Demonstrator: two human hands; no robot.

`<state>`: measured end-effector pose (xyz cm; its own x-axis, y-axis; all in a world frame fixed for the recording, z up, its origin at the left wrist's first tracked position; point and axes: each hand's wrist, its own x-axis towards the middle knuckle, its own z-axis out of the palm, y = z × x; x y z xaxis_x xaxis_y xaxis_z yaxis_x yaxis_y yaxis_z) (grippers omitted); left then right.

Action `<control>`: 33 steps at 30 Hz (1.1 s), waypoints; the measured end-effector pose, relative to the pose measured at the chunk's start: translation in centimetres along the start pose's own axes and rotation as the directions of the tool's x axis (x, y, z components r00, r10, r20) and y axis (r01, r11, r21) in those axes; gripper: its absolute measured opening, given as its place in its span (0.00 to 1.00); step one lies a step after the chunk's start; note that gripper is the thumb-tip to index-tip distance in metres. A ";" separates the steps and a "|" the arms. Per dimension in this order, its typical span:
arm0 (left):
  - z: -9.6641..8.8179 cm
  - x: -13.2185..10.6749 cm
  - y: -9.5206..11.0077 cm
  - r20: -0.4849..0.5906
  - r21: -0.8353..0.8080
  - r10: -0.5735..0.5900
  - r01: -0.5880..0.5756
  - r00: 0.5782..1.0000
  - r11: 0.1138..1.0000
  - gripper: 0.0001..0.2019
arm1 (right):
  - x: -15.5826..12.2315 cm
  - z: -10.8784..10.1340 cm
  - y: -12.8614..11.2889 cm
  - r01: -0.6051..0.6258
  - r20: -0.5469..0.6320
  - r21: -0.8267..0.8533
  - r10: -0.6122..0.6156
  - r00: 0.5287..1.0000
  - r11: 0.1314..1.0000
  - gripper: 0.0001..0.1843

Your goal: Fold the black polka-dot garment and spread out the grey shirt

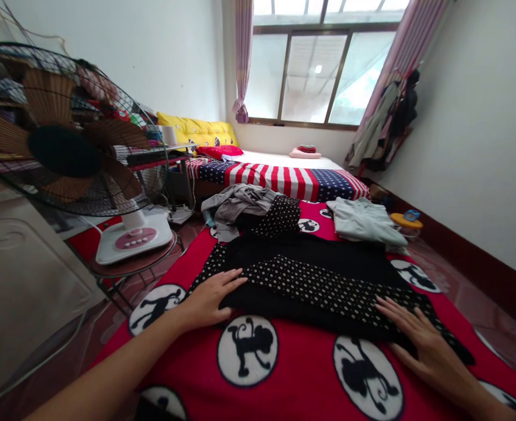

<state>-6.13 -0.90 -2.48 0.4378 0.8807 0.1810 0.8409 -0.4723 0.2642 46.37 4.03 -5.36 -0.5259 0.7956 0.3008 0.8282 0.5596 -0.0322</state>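
A black garment with dotted sleeves (310,283) lies spread out on a red blanket (304,368) printed with dark monkeys in white circles. One dotted sleeve runs across its body. My left hand (212,298) lies flat on the garment's left part, fingers stretched out. On the right, my right hand (422,339) rests palm down near the lower right edge, its fingers spread over the dotted cloth. Neither hand grips anything. Behind the garment are a heap of grey and black dotted clothes (253,207) and a folded pale green garment (365,219).
A large fan (65,149) stands on a round stool (137,263) at the left. Farther back is a bed with a stars-and-stripes cover (275,180). Clothes hang (387,117) by the right wall, near a yellow-lidded container (406,221).
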 end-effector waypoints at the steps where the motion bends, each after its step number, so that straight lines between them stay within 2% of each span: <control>1: -0.1 -0.1 -0.1 -0.004 0.002 0.004 -0.004 1.000 1.000 0.39 | -0.8 0.0 1.4 -0.031 -0.028 -0.021 0.030 0.999 0.999 0.36; 3: -0.1 0.2 -0.2 -0.029 0.016 -0.002 0.002 1.000 1.000 0.41 | -1.7 0.2 3.4 -0.091 -0.074 -0.033 0.089 0.993 0.995 0.35; 5: 0.0 0.7 -0.3 -0.058 0.028 -0.009 0.011 0.998 1.000 0.42 | -1.8 0.1 4.1 -0.136 -0.084 -0.018 0.134 0.987 0.991 0.35; 7: -0.3 1.4 -0.4 -0.067 0.029 -0.001 0.003 0.998 1.000 0.42 | -1.4 -0.4 3.7 -0.151 -0.071 -0.005 0.151 0.986 0.988 0.36; 10: -1.6 1.9 -0.7 -0.034 0.048 0.019 -0.017 0.999 0.999 0.39 | -1.4 -2.1 2.6 -0.190 -0.062 -0.006 0.189 0.980 0.982 0.38; 14: -3.6 1.3 0.0 0.029 0.067 0.015 -0.017 0.999 0.998 0.38 | -3.1 -3.4 2.2 -0.198 -0.100 -0.047 0.193 0.976 0.979 0.41; 17: -4.6 0.1 1.1 0.133 0.048 0.021 -0.028 0.991 0.998 0.37 | -4.6 -3.3 2.9 -0.102 -0.009 -0.047 0.102 0.995 0.994 0.42; 20: -5.9 -0.7 2.2 0.250 0.012 0.020 -0.023 0.968 1.000 0.34 | -4.4 -4.0 3.0 -0.098 0.150 -0.031 0.101 0.983 0.995 0.37; 23: -7.3 0.2 2.7 0.323 -0.052 0.003 0.015 0.947 0.999 0.20 | -1.7 -5.6 1.0 -0.165 0.286 0.047 0.145 0.947 0.985 0.26; 25: -7.6 2.1 2.6 0.336 -0.067 -0.027 0.052 0.941 0.996 0.13 | 1.4 -6.0 -1.5 -0.208 0.285 0.176 0.152 0.946 0.962 0.24; 27: -7.2 4.7 2.1 0.275 -0.073 -0.077 0.101 0.958 0.992 0.13 | 4.7 -5.2 -4.1 -0.225 0.190 0.312 0.172 0.967 0.923 0.25; 30: -5.8 9.3 1.0 0.008 -0.088 -0.120 0.120 0.993 0.989 0.14 | 9.0 -2.1 -7.2 -0.206 0.055 0.462 0.204 0.977 0.863 0.25; 33: -5.4 14.1 0.1 -0.267 -0.055 -0.072 0.060 0.961 0.997 0.18 | 11.3 1.1 -8.6 -0.233 -0.041 0.474 0.286 0.957 0.849 0.18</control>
<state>-1.60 11.31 5.17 0.2751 0.8707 0.4076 0.8468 -0.4202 0.3261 33.09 8.42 -2.72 -0.2591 0.9120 0.3180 0.7338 0.3999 -0.5492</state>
